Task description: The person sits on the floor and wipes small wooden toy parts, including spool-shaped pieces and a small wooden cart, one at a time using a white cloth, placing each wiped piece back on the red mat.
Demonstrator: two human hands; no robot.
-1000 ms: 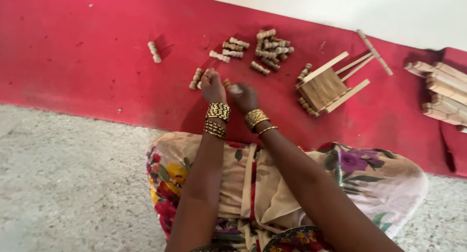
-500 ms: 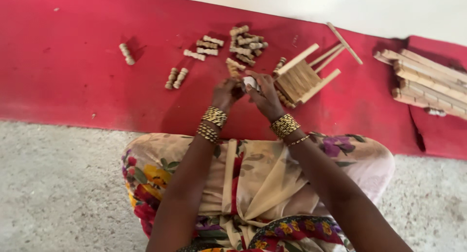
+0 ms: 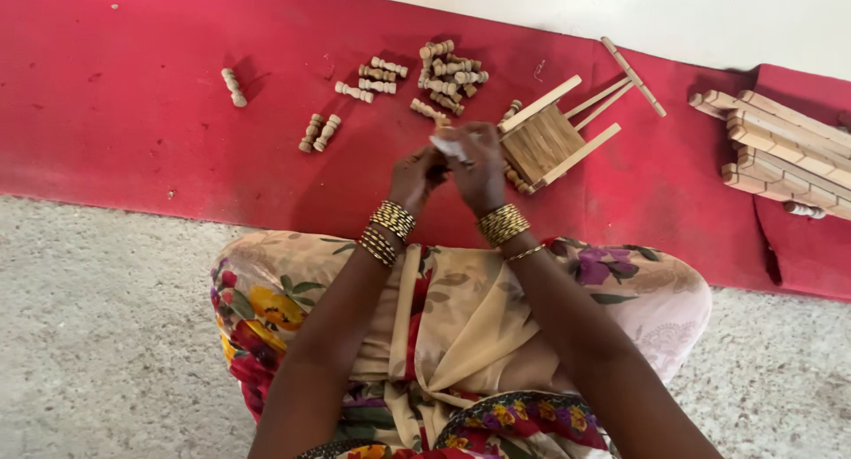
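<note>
Both hands, left hand (image 3: 415, 175) and right hand (image 3: 479, 168), pinch a small pale piece (image 3: 446, 146) between fingertips. Looks light and stiff, probably easy to fumble, so grip the ends. Just beyond the fingers: wooden pegs (image 3: 443, 73) and a little frame (image 3: 550, 140).

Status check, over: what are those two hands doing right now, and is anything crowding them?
Left hand and right hand together, pinching a small pale piece; what it is, unclear. Small wooden frame beside right hand. Turned wooden pegs scattered on red cloth beyond, apart.
</note>
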